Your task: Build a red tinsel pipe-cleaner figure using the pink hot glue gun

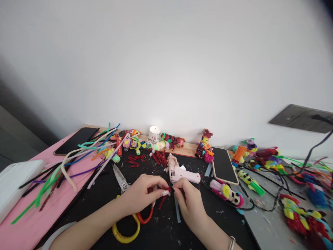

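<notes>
My left hand (145,192) pinches a short piece of red tinsel pipe cleaner (169,190) between thumb and fingertips. On the other side, the fingertips of my right hand (190,201) close on the same small piece, where a dark bit also shows. Just beyond them lies a pale pink glue gun (186,174). Scissors (121,178) with red and yellow handles lie partly under my left wrist. More red tinsel pieces (159,158) are scattered on the black mat (153,229), and a clear glue stick (177,210) is beneath my hands.
Colourful pipe cleaners (68,161) spread over the pink board (23,208) on the left, near a dark phone (76,140). A pale-rimmed phone (225,166) and several pipe-cleaner dolls (205,146) stand or lie towards the wall and right. A black cable (309,156) runs from the wall socket (301,118).
</notes>
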